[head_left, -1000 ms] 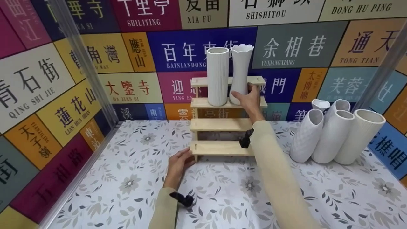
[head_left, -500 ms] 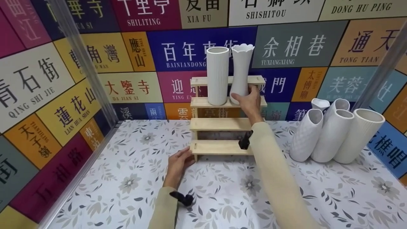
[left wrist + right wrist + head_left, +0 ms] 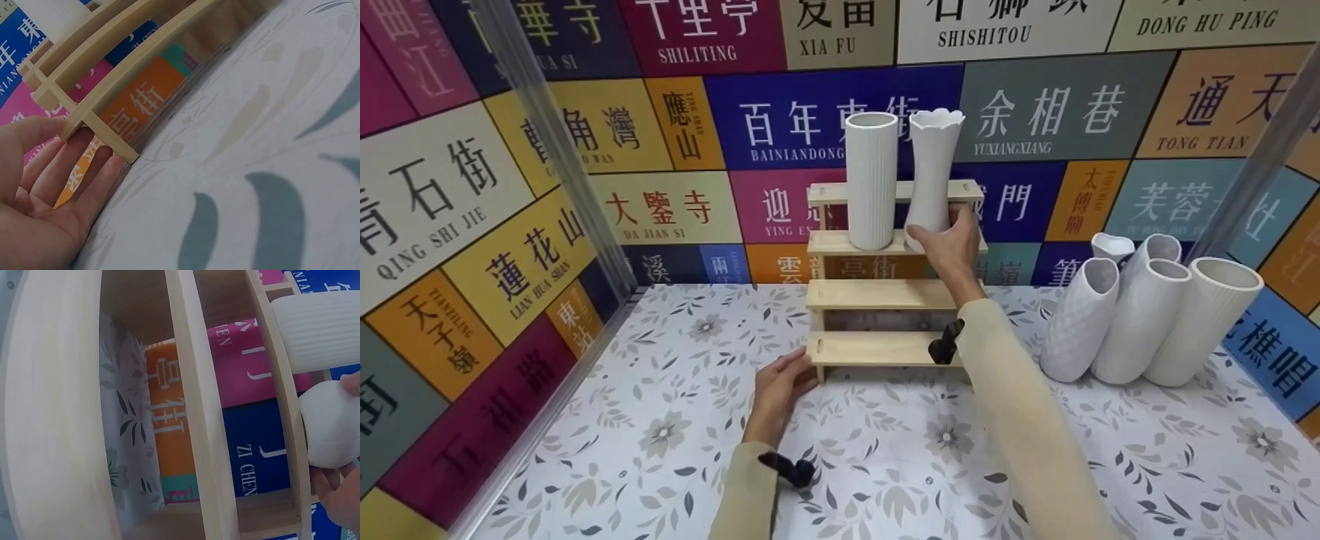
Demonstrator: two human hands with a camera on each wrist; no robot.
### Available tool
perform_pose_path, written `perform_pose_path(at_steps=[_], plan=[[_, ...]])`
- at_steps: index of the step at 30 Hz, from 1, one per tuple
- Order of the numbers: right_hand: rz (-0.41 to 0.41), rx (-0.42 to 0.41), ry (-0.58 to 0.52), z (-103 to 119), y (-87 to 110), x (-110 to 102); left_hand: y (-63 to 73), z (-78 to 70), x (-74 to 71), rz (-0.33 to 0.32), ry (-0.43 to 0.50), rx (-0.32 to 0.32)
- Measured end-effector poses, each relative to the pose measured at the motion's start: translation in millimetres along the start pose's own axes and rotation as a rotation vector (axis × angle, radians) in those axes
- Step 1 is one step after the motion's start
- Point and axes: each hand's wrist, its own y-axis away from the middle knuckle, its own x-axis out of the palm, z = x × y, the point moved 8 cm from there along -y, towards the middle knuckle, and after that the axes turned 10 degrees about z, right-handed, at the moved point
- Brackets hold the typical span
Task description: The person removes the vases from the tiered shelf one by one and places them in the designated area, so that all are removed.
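Observation:
A white vase (image 3: 934, 169) with a scalloped rim stands upright at the right of the stand's third step up, and its lower body is in the grip of my right hand (image 3: 952, 244). In the right wrist view, fingers lie on both sides of that vase (image 3: 332, 424). Left of it, a little apart, stands a ribbed cylindrical vase (image 3: 871, 180). The light wooden tiered stand (image 3: 885, 349) has several steps. My left hand (image 3: 780, 390) holds its lower front left corner; in the left wrist view, thumb and fingers are around the board's end (image 3: 84, 115).
Several white vases (image 3: 1147, 322) cluster on the right side of the table, some leaning outward in view. A flower-print cloth (image 3: 660, 435) covers the tabletop. Behind rises a wall of coloured sign panels (image 3: 840, 112), with clear upright posts (image 3: 562, 142) at the corners.
The scalloped vase has shifted slightly right with my right hand, widening the gap to the ribbed vase. My left hand stays at the stand's corner.

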Motion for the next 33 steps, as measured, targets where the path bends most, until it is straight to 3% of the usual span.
perform_pose_path(at_steps=[7, 15, 24, 33], plan=[[-0.061, -0.015, 0.009, -1, 12.2, -10, -2.4, 1.6, -2.2, -0.015, -0.016, -0.018], [-0.052, 0.002, -0.072, -9, 32.2, -30, -3.3, 2.6, -1.1, -0.001, -0.002, -0.022], [-0.027, 0.049, -0.047, -35, 71.8, -50, -0.4, 3.4, -2.3, -0.015, -0.023, -0.028], [-0.045, 0.018, -0.065, -51, 112.2, -76, -2.2, 2.2, 0.6, -0.016, -0.019, -0.042]])
